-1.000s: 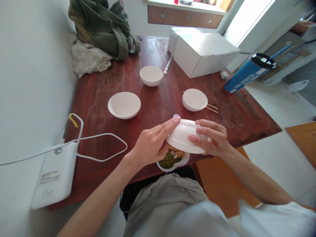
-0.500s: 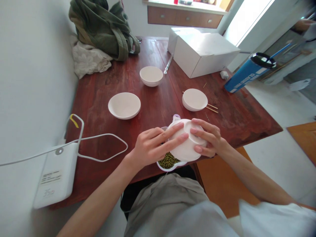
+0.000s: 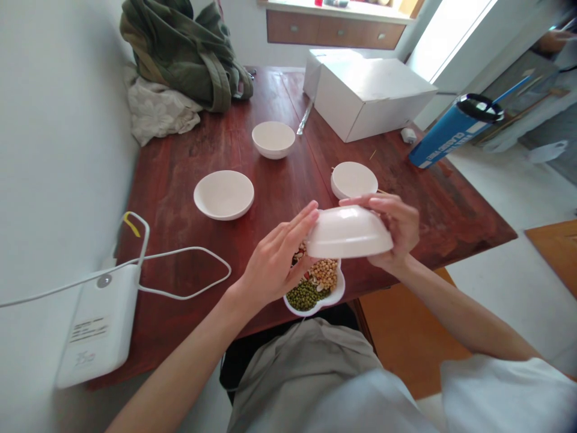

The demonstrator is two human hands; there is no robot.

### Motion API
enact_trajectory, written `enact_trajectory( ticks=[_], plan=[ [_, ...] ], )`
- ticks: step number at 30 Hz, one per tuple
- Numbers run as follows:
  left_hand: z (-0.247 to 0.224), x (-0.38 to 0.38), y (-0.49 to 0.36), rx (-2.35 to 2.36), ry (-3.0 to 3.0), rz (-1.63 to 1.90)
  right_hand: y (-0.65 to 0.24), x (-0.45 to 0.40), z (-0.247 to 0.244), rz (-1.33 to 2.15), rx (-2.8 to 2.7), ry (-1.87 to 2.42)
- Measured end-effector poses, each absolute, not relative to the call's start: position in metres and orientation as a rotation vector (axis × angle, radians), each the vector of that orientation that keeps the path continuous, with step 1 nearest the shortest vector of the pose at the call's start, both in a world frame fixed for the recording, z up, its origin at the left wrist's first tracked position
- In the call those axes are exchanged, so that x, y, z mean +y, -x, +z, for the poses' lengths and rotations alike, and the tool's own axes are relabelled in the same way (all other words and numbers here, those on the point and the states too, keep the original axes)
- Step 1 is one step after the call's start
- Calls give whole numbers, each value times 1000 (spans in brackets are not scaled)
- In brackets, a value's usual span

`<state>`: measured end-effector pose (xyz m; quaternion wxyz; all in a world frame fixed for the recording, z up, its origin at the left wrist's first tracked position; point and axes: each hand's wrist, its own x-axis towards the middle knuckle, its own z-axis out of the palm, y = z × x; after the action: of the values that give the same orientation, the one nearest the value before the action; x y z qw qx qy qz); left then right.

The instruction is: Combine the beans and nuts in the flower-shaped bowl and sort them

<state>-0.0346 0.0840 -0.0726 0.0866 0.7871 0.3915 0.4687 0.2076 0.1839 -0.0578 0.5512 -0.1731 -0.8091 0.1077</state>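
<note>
A white bowl (image 3: 349, 233) is held tilted on its side above the table's near edge, its outer wall toward me. My right hand (image 3: 394, 228) grips it from the right, fingers over the far side. My left hand (image 3: 277, 258) is at its left edge, fingers stretched out and touching or nearly touching it. Below the bowl, a white lobed tray (image 3: 339, 294) holds green beans (image 3: 305, 294), yellow beans (image 3: 325, 272) and other mixed bits; the bowl and my left hand hide part of it. Three more white bowls (image 3: 224, 195), (image 3: 273, 139), (image 3: 354, 180) stand on the table.
Chopsticks lie under the right bowl. A white box (image 3: 369, 96) and a blue tumbler (image 3: 455, 132) with a straw stand at the back right. A green bag (image 3: 184, 57) lies on cloth at the back left. A white power bank (image 3: 97, 328) with a cable (image 3: 205, 248) is at left.
The held bowl has tipped and moved slightly right and up, and now shows its side wall. My left fingers have slid from its base to its left edge. More of the tray shows.
</note>
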Motion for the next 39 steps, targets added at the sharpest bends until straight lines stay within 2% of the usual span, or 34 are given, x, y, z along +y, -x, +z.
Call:
enact_trajectory(
  ticks=[4,7,11,17,24,31,36,39],
  plan=[
    [-68,83,35,1275,-2139,1369,-193,221,-36,167,-1742,868],
    [-60,78,34,1183,-2178,1404,-184,267,-10,295,-1940,996],
    [-55,75,29,1226,-2366,1162,-159,320,9,467,-2248,1072],
    [-54,75,29,1281,-2343,1105,-119,374,-3,546,-2704,1218],
    [-50,70,34,1548,-2139,1153,-121,419,-29,773,-2565,1322],
    [-44,74,43,1507,-2094,1212,-122,430,-43,765,-2594,1392],
    [-42,59,53,1416,-2050,1242,-149,395,-30,430,-2370,1066],
    [-53,35,44,1407,-2337,1089,-188,355,-23,468,-2267,923]
  ],
)
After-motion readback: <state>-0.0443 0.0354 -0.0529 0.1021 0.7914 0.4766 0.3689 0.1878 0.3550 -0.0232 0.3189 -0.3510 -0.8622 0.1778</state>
